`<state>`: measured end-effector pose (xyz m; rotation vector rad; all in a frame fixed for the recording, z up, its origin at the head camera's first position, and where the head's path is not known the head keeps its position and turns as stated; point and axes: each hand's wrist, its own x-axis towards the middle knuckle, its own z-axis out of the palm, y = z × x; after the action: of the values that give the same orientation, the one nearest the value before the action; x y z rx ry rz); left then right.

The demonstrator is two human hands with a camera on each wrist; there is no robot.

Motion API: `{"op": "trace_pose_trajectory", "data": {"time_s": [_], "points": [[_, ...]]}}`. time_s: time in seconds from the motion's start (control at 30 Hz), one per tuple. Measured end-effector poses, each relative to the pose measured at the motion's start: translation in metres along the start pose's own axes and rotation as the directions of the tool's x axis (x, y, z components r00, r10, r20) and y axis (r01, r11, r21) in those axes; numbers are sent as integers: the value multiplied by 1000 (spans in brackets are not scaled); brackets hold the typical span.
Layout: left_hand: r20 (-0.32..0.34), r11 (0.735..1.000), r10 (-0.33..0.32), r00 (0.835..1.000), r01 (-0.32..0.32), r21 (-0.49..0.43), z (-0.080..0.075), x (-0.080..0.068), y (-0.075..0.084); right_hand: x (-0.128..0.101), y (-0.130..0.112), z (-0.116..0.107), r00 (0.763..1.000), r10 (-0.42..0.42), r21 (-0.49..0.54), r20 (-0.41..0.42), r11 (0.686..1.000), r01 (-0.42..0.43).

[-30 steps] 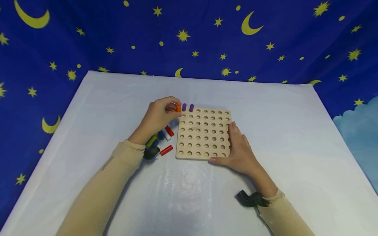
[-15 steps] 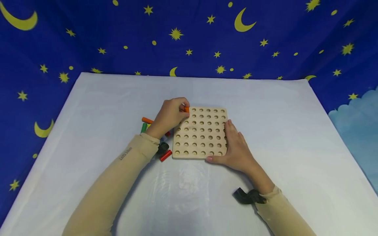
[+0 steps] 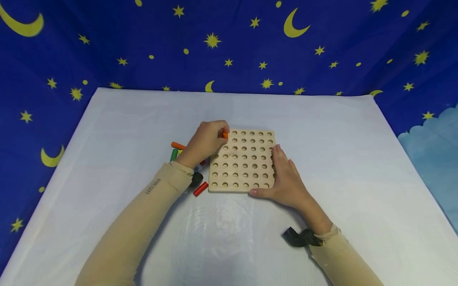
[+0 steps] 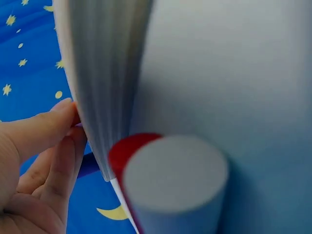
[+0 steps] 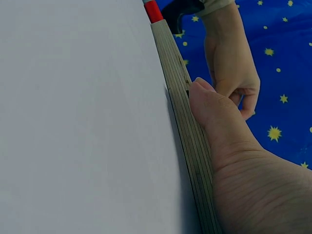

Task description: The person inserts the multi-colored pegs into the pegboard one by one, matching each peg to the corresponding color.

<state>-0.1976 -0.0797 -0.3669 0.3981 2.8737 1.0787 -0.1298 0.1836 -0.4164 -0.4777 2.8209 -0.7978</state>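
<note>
A pale wooden pegboard (image 3: pixel 245 167) with rows of round holes lies on the table. At its far left corner, my left hand (image 3: pixel 207 137) pinches an orange peg (image 3: pixel 225 135) between thumb and fingers, over the far row. That hand covers the corner holes. Beyond its fingers, part of a purple peg (image 4: pixel 88 165) shows in the left wrist view. My right hand (image 3: pixel 289 180) braces the near right corner of the board, straight fingers along the right side and thumb against the near edge.
Left of the board lie loose pegs, partly under my left wrist: an orange peg (image 3: pixel 177 145), a green peg (image 3: pixel 174 154) and a red peg (image 3: pixel 200 189). A white-ended peg (image 4: pixel 176 173) looms in the left wrist view. The white table (image 3: pixel 143 115) meets a blue star-patterned cloth (image 3: pixel 243 43).
My left hand has carried the orange peg rightward onto the board's far row, covering the two purple pegs in the head view. The right hand stays at its corner. The head view has shifted slightly.
</note>
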Motion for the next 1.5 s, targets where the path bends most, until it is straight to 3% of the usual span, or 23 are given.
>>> {"op": "trace_pose_trajectory", "data": {"time_s": [0.13,0.33,0.5,0.6,0.67,0.77,0.87,1.17,1.5], "points": [[8,1000,24,1000,-24,15,1,0,0,-1,0,-1,1000,7,-2,4,1000,-7],[-1,1000,-4,1000,4,-20,-2,-8,2,-2,3,0,1000,20,-5,3,1000,-20],[-43,998,-45,998,43,-45,-17,-24,0,-3,4,-1,1000,21,-2,5,1000,-21],[-68,993,-109,992,105,-55,-32,-37,-9,-4,4,-2,1000,26,1,6,1000,-26],[-77,980,-195,978,191,-54,-42,-46,-19,-4,4,-2,1000,27,3,7,1000,-27],[-74,947,-321,944,320,-24,-54,-59,-34,-4,4,-3,1000,22,0,8,1000,-22],[-56,918,-395,917,396,13,-58,-66,-46,-4,4,-4,1000,22,-6,8,1000,-21],[1,885,-464,886,463,54,-53,-56,-60,-4,4,0,1000,18,5,15,1000,-18],[26,888,-457,889,454,81,-65,-49,-62,-2,-2,0,1000,-1,-6,15,1000,1]]}}
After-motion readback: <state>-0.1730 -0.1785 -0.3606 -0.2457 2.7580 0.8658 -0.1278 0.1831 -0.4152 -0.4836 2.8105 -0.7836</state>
